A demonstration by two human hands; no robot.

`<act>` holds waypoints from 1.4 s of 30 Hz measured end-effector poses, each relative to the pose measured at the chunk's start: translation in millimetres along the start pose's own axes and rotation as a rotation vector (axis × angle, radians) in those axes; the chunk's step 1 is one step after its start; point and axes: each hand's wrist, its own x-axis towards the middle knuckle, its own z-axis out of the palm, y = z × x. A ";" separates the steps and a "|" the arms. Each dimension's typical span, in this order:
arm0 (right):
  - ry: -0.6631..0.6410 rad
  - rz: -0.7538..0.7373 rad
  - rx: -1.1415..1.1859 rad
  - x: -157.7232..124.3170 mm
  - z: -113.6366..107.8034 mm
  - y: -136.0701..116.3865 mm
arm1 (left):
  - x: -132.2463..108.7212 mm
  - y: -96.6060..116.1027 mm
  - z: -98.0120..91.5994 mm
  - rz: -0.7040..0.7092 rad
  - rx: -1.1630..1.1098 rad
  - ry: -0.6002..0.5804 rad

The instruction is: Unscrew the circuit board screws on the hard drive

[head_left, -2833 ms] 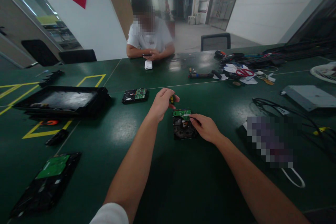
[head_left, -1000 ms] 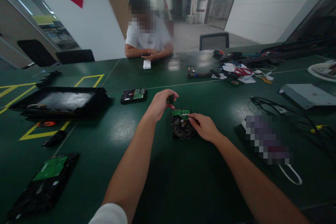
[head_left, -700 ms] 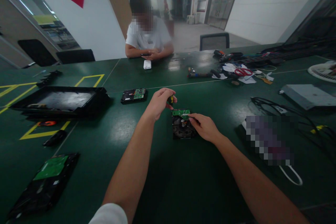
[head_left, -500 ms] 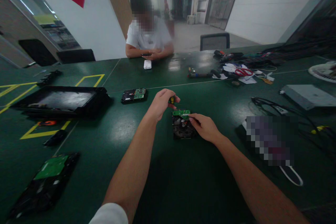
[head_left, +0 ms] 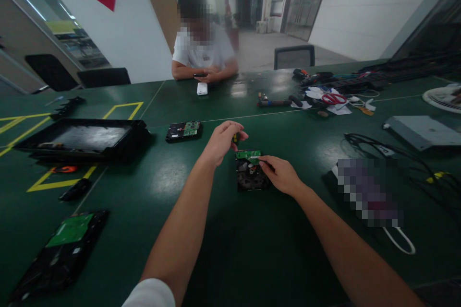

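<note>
A hard drive (head_left: 252, 181) lies on the table in front of me, with its green circuit board (head_left: 248, 154) across the far end. Over that far end, my left hand (head_left: 225, 140) is closed around a screwdriver (head_left: 236, 138), of which only a bit of black-and-yellow handle shows. The screwdriver's tip is too small to make out. From the right, my right hand (head_left: 280, 172) pinches at the near right edge of the circuit board with thumb and forefinger. Its other fingers are curled beneath the palm.
Another hard drive (head_left: 183, 131) lies beyond on the left, and a larger drive (head_left: 61, 254) sits near left. A black tray-like case (head_left: 86, 139) stands at left. On the right are a metal box (head_left: 423, 132), cables (head_left: 382, 146) and a blurred-out object. Across the table sits a person (head_left: 205, 53).
Both hands stay in nearly the same place over the hard drive. The fingers of my left hand have shifted slightly around the screwdriver handle.
</note>
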 end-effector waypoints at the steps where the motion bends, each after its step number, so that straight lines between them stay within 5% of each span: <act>1: 0.001 -0.001 0.000 0.0 0.1 0.1 | 0.5 -1.6 1.0 -0.011 -0.038 -0.008; 14: -0.003 -0.002 -0.003 0.2 1.6 3.3 | 2.8 -0.6 -11.3 0.087 0.120 -0.004; 25: 0.009 0.000 -0.001 0.2 3.9 5.0 | 5.5 -8.1 0.6 0.039 -0.118 0.065; 42: -0.004 0.001 0.000 -0.2 0.4 0.8 | 3.0 0.8 -7.5 0.125 0.167 0.098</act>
